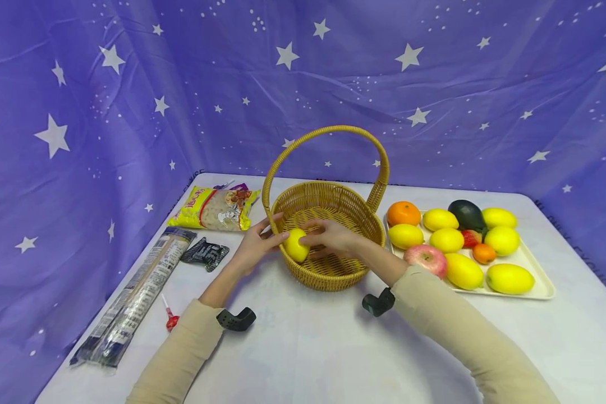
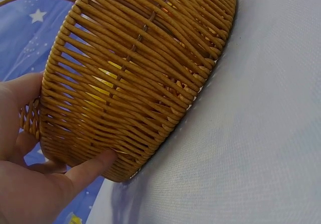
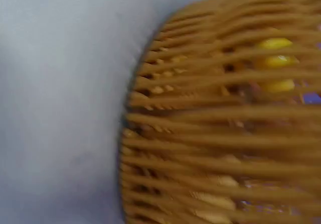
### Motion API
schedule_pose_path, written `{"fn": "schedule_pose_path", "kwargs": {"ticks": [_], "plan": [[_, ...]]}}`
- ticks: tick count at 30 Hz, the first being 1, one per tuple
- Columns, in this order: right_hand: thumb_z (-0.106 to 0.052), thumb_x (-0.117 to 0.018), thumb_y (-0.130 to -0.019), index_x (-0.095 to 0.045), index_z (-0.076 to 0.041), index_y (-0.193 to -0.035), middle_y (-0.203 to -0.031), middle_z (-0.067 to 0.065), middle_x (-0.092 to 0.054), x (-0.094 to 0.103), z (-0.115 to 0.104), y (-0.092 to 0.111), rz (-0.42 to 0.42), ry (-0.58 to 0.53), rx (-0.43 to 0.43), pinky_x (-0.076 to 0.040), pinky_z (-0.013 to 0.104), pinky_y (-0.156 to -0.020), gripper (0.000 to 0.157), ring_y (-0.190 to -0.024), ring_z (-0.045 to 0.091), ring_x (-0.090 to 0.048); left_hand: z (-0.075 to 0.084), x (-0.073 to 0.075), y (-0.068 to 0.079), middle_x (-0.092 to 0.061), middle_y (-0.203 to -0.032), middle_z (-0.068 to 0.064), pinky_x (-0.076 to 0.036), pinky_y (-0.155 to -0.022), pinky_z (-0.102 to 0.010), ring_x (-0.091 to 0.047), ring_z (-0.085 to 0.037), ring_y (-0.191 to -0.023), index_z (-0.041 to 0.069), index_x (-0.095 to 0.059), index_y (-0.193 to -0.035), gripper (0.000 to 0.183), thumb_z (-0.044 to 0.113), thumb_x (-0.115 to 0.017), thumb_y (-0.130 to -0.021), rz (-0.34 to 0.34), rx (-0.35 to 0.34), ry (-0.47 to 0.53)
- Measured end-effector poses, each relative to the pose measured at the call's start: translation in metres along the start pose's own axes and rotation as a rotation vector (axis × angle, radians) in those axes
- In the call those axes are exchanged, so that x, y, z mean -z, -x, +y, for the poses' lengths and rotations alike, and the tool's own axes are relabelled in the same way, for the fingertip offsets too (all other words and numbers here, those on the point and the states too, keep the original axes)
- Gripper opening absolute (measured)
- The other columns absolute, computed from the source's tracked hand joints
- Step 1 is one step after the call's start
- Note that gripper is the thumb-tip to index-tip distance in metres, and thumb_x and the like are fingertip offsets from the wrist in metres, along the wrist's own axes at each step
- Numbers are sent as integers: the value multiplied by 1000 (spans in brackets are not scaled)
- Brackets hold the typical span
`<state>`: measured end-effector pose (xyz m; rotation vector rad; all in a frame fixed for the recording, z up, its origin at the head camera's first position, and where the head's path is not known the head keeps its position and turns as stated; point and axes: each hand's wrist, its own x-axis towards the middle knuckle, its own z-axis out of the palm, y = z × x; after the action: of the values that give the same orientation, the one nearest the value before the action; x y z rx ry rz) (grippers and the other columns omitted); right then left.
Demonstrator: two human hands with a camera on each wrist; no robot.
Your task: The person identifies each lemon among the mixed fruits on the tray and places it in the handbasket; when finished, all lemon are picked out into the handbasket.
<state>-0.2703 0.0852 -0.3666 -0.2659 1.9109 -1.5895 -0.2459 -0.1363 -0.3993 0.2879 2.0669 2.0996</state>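
Observation:
A yellow lemon is inside the left part of a round wicker basket with a tall arched handle. My right hand reaches over the near rim and holds the lemon with its fingers. At the basket's left side, my left hand grips the rim near the foot of the handle. In the left wrist view, the left hand has a finger along the outer weave, and yellow shows through the gaps. The right wrist view is blurred and shows the basket wall, with the right hand mostly hidden behind it.
Right of the basket, a white tray bears several lemons, an apple, an orange and a dark green fruit. To the left lie a yellow food bag, long clear-wrapped packs, a black packet and a red lollipop.

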Motion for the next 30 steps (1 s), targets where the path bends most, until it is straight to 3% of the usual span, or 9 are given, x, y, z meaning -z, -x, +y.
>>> {"fn": "schedule_pose_path", "kwargs": {"ticks": [6, 11, 17, 22, 27, 30], "plan": [[-7, -58, -97, -36, -1, -146, -138, 26, -38, 41, -15, 27, -100, 2, 23, -41, 57, -102, 54, -128, 43, -40, 0, -1, -1, -27, -154, -18, -53, -90, -31, -40, -38, -133, 4, -34, -149, 61, 5, -62, -95, 14, 2, 4], [-10, -61, -96, -38, -3, -145, -139, 25, -41, 90, -18, 66, -148, 137, 110, -43, 53, -102, 55, -123, 37, -47, 0, -3, -2, -26, -154, -19, -54, -90, -30, -40, -39, -132, 2, -34, -149, 61, 4, -61, -95, 7, 4, 8], [-14, -63, -96, -40, -5, -144, -139, 22, -47, 149, -5, 126, -47, 412, 184, -50, 33, -96, 54, -124, 31, -50, 0, -3, -2, -28, -152, -22, -54, -89, -31, -41, -37, -132, 2, -34, -149, 60, 4, -61, -95, 9, 8, 9], [-6, -56, -98, -38, 0, -143, -138, 17, -49, 194, 23, 175, 12, 459, 222, -51, 28, -92, 49, -121, 16, -54, 0, -2, -1, -30, -152, -23, -54, -90, -32, -41, -36, -132, 2, -34, -149, 61, 7, -62, -95, 10, 16, -8], [-3, -52, -99, -39, 0, -142, -134, -4, -53, 233, 54, 218, 105, 516, 166, -51, 23, -88, 45, -115, 5, -55, -2, 1, -1, -29, -152, -23, -53, -90, -31, -40, -36, -133, 1, -33, -149, 62, 8, -62, -95, 6, 11, -13], [-7, -52, -100, -39, 0, -142, -133, -3, -51, 250, 72, 235, 170, 579, 100, -51, 21, -84, 45, -111, 0, -54, -2, 3, -1, -27, -153, -22, -53, -90, -30, -39, -38, -133, 0, -32, -149, 62, 7, -61, -95, 2, 0, -7]]}}
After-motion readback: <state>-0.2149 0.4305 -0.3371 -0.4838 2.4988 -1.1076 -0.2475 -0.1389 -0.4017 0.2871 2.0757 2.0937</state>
